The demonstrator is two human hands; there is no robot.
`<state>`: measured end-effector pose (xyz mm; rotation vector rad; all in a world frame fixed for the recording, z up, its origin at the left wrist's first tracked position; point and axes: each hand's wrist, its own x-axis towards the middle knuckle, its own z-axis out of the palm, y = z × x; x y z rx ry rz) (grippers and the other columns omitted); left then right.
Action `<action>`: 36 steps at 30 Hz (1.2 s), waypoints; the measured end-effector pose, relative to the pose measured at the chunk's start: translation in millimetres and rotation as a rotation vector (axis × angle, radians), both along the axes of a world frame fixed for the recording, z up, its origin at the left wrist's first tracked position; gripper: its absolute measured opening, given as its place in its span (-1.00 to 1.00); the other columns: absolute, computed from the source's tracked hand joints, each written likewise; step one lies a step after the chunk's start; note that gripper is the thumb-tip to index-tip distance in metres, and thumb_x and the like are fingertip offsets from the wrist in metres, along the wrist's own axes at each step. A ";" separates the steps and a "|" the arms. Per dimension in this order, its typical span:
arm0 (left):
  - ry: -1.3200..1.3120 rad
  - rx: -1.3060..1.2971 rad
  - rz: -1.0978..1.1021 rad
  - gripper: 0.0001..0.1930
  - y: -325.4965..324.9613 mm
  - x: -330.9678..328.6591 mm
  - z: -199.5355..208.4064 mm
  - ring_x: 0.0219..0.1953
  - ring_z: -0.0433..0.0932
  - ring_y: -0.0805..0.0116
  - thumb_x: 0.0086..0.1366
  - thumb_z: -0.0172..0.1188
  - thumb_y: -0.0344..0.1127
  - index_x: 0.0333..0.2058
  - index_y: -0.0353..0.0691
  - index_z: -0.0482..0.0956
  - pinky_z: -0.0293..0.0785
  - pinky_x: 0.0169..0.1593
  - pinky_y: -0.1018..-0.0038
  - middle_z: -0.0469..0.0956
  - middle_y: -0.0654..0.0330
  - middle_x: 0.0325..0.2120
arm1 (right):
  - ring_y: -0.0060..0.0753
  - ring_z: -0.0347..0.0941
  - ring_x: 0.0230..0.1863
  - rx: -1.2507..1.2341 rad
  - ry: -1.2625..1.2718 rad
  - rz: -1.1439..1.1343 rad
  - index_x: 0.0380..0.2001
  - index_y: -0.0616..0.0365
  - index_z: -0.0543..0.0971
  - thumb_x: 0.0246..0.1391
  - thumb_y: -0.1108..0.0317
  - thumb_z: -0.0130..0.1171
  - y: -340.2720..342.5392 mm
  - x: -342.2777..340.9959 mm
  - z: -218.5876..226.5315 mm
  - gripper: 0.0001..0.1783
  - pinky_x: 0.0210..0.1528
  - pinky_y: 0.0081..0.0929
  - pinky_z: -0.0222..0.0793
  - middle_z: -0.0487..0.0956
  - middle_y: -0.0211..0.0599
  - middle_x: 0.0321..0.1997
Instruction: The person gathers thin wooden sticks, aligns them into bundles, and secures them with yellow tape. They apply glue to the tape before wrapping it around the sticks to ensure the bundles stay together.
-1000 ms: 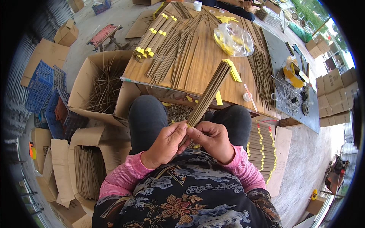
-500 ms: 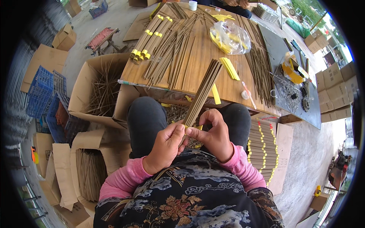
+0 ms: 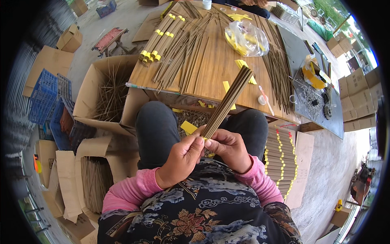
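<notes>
Concrete flooring (image 3: 321,171) is seen around a wooden table (image 3: 213,67), which is set at 12 o'clock from the hands. Nearer, a bundle of thin brown sticks (image 3: 227,101) is held up between the knees, its upper end tilted toward 1 o'clock and seen against the table. Its lower part is gripped by the left hand (image 3: 180,159), whose fingers are curled around it with the thumb pressed in. By the right hand (image 3: 231,148) it is pinched, the fingers bent in and the thumb placed close to the other. A yellow strip (image 3: 188,127) is left jutting toward 11 o'clock past the left fingers, so banding can be judged incomplete; how far round it is wrapped cannot be told.

Finished-looking bundles (image 3: 156,38) with yellow bands are stacked on the table at 11 o'clock, and more banded bundles (image 3: 280,158) are laid on cardboard (image 3: 301,162) at 3 o'clock. Much appears to be left unbanded: loose sticks (image 3: 174,61) are spread between 11 and 12 o'clock, others are held in cartons at 10 (image 3: 132,106) and 8 o'clock, and spare yellow strips (image 3: 252,80) are laid at 1 o'clock.
</notes>
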<state>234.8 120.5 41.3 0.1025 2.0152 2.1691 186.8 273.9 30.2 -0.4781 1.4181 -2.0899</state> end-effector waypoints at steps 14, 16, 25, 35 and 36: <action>-0.082 0.390 -0.208 -0.28 -6.6 -1.7 -3.0 -0.54 0.31 0.57 0.31 -0.13 -0.18 0.22 0.02 -0.46 0.28 -0.57 0.69 0.35 0.23 -0.33 | -0.33 0.50 -0.42 -0.336 -0.086 0.004 -0.26 0.33 0.41 0.03 0.47 0.06 -3.3 11.9 -10.5 -0.80 -0.37 -0.37 0.54 0.49 -0.16 -0.34; -0.120 0.435 -0.211 -0.20 -6.4 -2.3 -2.7 -0.55 0.33 0.55 0.28 -0.07 -0.14 0.20 0.00 -0.53 0.29 -0.57 0.67 0.37 0.21 -0.37 | -0.33 0.50 -0.41 -0.360 -0.030 0.017 -0.26 0.33 0.41 0.02 0.49 0.07 -2.7 12.0 -16.4 -0.80 -0.37 -0.37 0.54 0.49 -0.16 -0.33; -0.332 0.598 -0.373 -0.15 -10.9 -9.5 -11.4 -0.58 0.33 0.54 0.21 0.02 -0.04 0.21 -0.08 -0.43 0.28 -0.59 0.68 0.36 0.24 -0.47 | -0.32 0.42 -0.18 -0.251 0.397 0.043 -0.40 0.27 0.51 -0.05 0.46 0.15 -0.5 -9.8 -22.6 -0.88 -0.27 -0.40 0.50 0.34 -0.33 -0.27; -0.403 0.610 -0.439 -0.52 -12.3 -8.4 -4.1 -0.64 0.28 0.65 0.28 -0.10 -0.07 0.09 -0.21 0.22 0.21 -0.60 0.76 0.34 0.33 -0.60 | -0.17 -0.23 0.33 -0.107 0.406 0.093 -0.30 0.07 0.60 -0.21 0.20 0.29 5.2 -21.8 -13.8 -0.66 0.28 -0.13 -0.45 -0.04 -0.14 0.32; -0.391 0.595 -0.408 -0.54 -11.0 -8.0 -1.4 -0.64 0.27 0.65 0.29 -0.11 -0.07 0.07 -0.21 0.25 0.21 -0.60 0.76 0.34 0.34 -0.60 | -0.17 -0.20 0.33 -0.146 0.326 0.120 -0.29 0.09 0.60 -0.21 0.23 0.29 4.4 -21.9 -12.4 -0.66 0.28 -0.12 -0.42 -0.06 -0.14 0.32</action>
